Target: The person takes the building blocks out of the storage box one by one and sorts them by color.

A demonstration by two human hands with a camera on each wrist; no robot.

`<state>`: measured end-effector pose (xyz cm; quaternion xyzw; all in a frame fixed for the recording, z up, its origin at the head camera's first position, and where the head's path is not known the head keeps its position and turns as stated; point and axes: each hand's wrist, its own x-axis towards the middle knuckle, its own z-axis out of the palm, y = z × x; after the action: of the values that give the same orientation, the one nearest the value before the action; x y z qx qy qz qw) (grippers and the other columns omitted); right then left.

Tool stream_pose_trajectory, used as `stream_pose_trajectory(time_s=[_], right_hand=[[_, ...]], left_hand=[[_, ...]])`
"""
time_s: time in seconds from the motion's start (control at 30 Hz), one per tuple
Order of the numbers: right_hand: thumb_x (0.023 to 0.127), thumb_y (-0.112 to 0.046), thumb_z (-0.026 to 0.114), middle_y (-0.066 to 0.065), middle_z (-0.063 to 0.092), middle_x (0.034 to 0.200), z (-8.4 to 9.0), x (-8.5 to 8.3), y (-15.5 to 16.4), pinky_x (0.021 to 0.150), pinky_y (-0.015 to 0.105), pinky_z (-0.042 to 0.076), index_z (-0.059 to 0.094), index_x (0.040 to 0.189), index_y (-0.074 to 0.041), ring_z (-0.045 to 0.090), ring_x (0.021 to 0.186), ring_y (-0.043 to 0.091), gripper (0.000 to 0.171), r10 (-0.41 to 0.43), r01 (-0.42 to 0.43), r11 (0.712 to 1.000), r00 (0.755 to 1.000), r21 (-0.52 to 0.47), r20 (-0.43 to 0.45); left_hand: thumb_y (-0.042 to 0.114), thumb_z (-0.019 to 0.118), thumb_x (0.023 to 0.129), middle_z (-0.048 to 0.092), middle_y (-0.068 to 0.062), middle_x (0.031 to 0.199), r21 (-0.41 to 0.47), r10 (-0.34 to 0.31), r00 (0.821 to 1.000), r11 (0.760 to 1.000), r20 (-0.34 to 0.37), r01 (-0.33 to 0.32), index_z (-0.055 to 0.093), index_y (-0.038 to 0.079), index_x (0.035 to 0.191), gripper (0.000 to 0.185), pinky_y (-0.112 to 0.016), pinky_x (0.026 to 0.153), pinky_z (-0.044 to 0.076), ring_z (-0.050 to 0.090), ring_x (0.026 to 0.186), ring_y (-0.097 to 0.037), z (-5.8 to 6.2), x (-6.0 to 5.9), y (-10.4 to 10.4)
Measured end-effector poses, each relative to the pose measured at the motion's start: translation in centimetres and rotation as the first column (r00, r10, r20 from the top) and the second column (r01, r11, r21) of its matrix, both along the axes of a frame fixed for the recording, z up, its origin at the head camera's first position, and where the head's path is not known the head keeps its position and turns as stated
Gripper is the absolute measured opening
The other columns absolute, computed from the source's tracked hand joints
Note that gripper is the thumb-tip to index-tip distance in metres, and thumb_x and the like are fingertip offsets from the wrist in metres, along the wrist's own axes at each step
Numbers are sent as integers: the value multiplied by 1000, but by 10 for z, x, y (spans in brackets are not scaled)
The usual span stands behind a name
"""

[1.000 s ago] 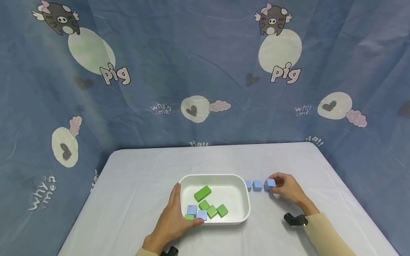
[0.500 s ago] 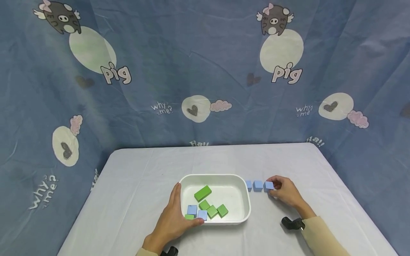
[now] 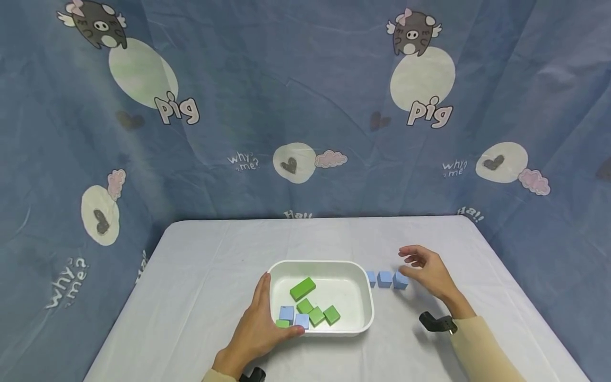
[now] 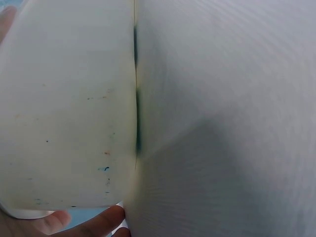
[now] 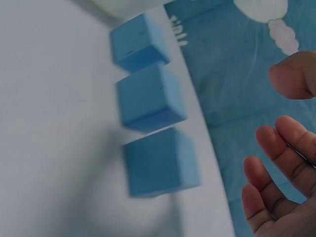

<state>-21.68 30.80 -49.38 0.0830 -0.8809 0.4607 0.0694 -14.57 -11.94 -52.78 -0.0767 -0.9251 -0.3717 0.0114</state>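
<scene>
My left hand (image 3: 258, 326) grips the left end of a white plastic tray (image 3: 346, 292), its thumb over the front rim and its fingers along the left side. Inside the tray lie two blue cubes (image 3: 286, 313), several small green blocks (image 3: 331, 314) and a longer green block (image 3: 303, 289). Three blue cubes (image 5: 150, 98) form a row on the table to the right of the tray. Just above the rightmost cube (image 3: 400, 280), my right hand (image 3: 431, 273) is apart from it, thumb and fingers spread around nothing. The left wrist view mostly shows the tray's outer wall (image 4: 69, 108).
A white cloth (image 3: 229, 254) covers the table. Behind it hangs a blue curtain (image 3: 324, 69) printed with pigs and hearts. Black camera mounts (image 3: 436, 322) sit on the wrists, the right one close over the tabletop.
The right hand set its blue cube down at the right end of the row, let go and rose away from it. The left hand and the tray stayed in place.
</scene>
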Motion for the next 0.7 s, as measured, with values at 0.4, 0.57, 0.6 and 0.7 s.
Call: stream_pose_trajectory(time_s=[0.4, 0.57, 0.6, 0.7], right_hand=[[86, -6, 81, 10, 68, 116, 26, 1, -16, 93, 36, 51, 66, 124, 0, 62, 106, 34, 41, 71, -72, 997, 996, -26, -59], [85, -4, 80, 10, 68, 117, 37, 0, -28, 93, 39, 51, 66, 124, -2, 62, 106, 37, 41, 125, -131, 989, 989, -65, -81], [85, -3, 80, 10, 68, 117, 39, 0, -30, 93, 41, 51, 66, 124, -2, 62, 106, 37, 42, 136, -142, 987, 987, -71, -83], [85, -2, 80, 9, 68, 118, 44, -1, -38, 93, 42, 52, 66, 125, -3, 62, 107, 36, 42, 163, -170, 983, 982, -74, -91]], left_hand=[[76, 85, 57, 14, -7, 169, 4, 3, 1000, 1000, -6, -3, 8, 8, 164, 148, -51, 93, 49, 56, 121, -34, 1, 0, 0], [75, 86, 58, 14, -9, 169, 4, 1, 1000, 1000, -9, -1, 8, 7, 163, 148, -52, 93, 49, 56, 122, -34, 1, -1, -1], [75, 86, 58, 14, -9, 169, 5, 1, 1000, 1000, -6, 0, 8, 7, 163, 148, -52, 93, 49, 56, 122, -35, 0, 0, -1], [76, 85, 57, 13, -8, 169, 5, 0, 1000, 1000, 6, 0, 8, 7, 164, 148, -52, 94, 49, 55, 124, -35, 1, 0, 0]])
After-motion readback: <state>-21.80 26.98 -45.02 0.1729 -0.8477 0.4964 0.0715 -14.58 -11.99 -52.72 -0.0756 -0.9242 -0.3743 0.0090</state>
